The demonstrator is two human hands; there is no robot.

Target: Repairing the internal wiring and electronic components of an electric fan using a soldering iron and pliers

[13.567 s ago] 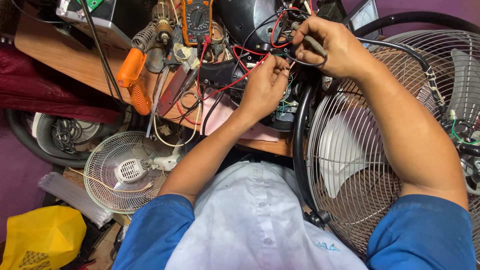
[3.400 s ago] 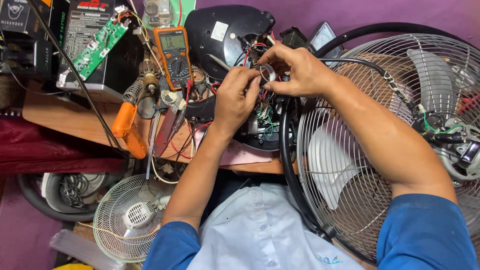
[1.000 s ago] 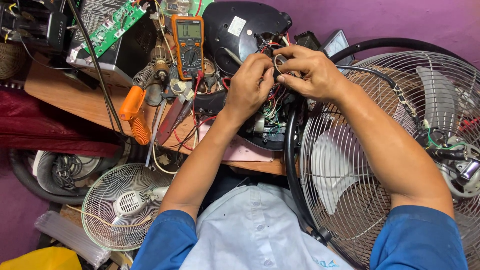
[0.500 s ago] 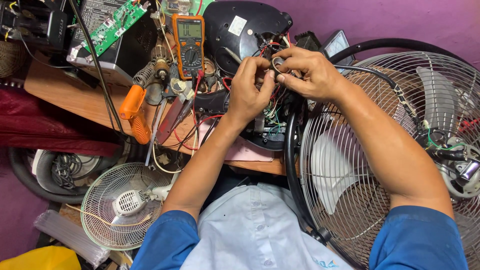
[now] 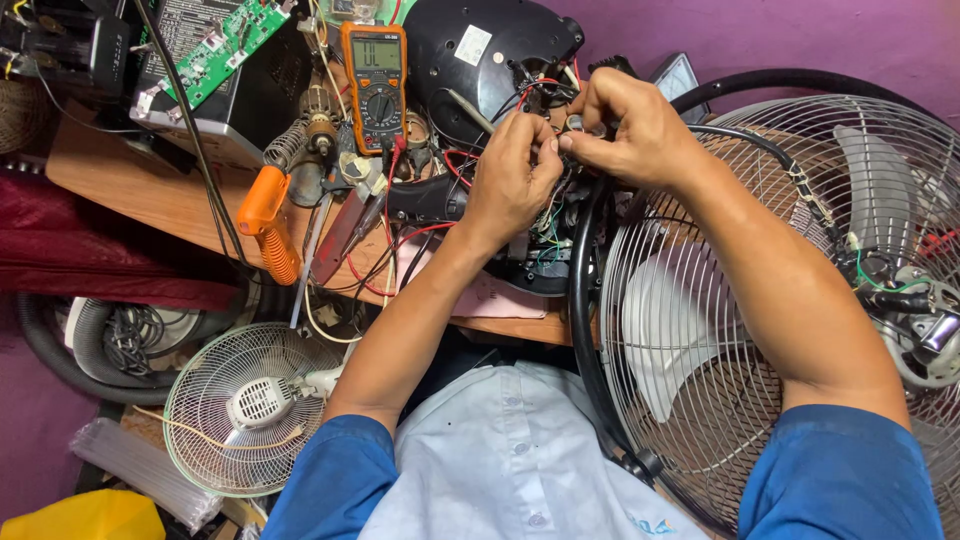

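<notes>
— What are the hands working on?

— Both are meeting over the open black fan housing at the far edge of the wooden worktop. The left hand and the right hand are each pinching at a bundle of thin wires, fingertips almost touching. What exactly is sitting between the fingertips is too small to tell.

— So neither hand is loose?

— No, both are closing in a fine pinch on the wiring, the other fingers curling in.

— How are those wires likely handling?

— I am judging them light and limp, bending easily, with fragile ends where they are joining the housing. Gripping the insulation close to the end, not tugging, is looking safest.

— What is lying around them?

— An orange multimeter is lying just to the left of the housing, its red lead trailing across the board. An orange-handled tool is resting nearer the front edge. A large wire fan guard is standing at the right end, under the right forearm, and a small white fan is lying below the worktop's front edge.
</notes>
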